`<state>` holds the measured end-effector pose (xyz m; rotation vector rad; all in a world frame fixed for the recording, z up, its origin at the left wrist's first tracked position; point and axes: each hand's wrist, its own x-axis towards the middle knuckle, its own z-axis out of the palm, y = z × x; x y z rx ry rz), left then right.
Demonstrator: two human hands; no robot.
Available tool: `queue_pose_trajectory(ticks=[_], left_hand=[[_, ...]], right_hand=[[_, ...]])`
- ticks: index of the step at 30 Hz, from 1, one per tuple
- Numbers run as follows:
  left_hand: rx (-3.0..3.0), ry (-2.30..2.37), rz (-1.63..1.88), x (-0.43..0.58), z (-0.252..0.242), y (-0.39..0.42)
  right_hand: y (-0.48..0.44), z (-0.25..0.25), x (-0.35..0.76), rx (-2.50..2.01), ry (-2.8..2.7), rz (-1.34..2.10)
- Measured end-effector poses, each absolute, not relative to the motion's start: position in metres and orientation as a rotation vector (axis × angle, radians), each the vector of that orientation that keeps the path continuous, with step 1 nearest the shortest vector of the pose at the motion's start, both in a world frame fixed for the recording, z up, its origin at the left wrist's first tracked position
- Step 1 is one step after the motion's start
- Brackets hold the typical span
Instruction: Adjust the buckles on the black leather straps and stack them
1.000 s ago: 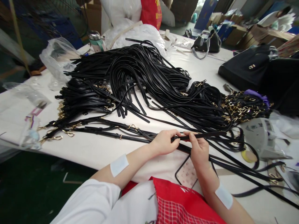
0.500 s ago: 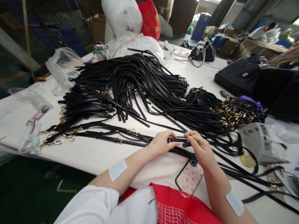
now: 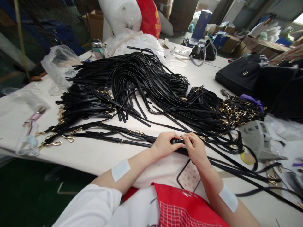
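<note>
Between my two hands runs a black strap (image 3: 176,141), held just above the table's front edge. My left hand (image 3: 164,145) pinches it between thumb and fingers. Close against it, my right hand (image 3: 194,146) grips the same strap, fingertips almost touching the left ones; its end is hidden by the fingers. Finished-looking straps with gold clasps (image 3: 139,132) lie to the left of my hands. Behind them spreads a large heap of black straps (image 3: 151,72), and a bundle of gold hooks (image 3: 243,112) tied with purple ribbon sits at its right end.
A phone (image 3: 189,176) lies under my right forearm. Right of it are a grey plastic holder (image 3: 252,138) and a tape roll (image 3: 247,157). Small scissors (image 3: 35,116) lie at the left. A flask (image 3: 97,49) and black bags (image 3: 239,75) stand farther back. Another person (image 3: 259,30) sits in the distance.
My right hand has moved left, up against my left hand. The loose strap end that showed below my right fingers is now hidden. The view has shifted slightly.
</note>
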<state>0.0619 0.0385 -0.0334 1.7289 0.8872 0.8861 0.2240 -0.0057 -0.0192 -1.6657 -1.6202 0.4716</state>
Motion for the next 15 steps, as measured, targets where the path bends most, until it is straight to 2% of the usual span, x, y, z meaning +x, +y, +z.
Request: queue_pose_trajectory(ticks=[5,15], left_hand=[[1.775,0.907,0.854,0.061,-0.034,0.040],[1.741,0.847,0.862,0.057,-0.034,0.042]], right_hand=[[-0.009,-0.016,0.226,-1.621,-1.579,0.538],[-0.009,-0.003,0.237,-1.512,-1.552,0.945]])
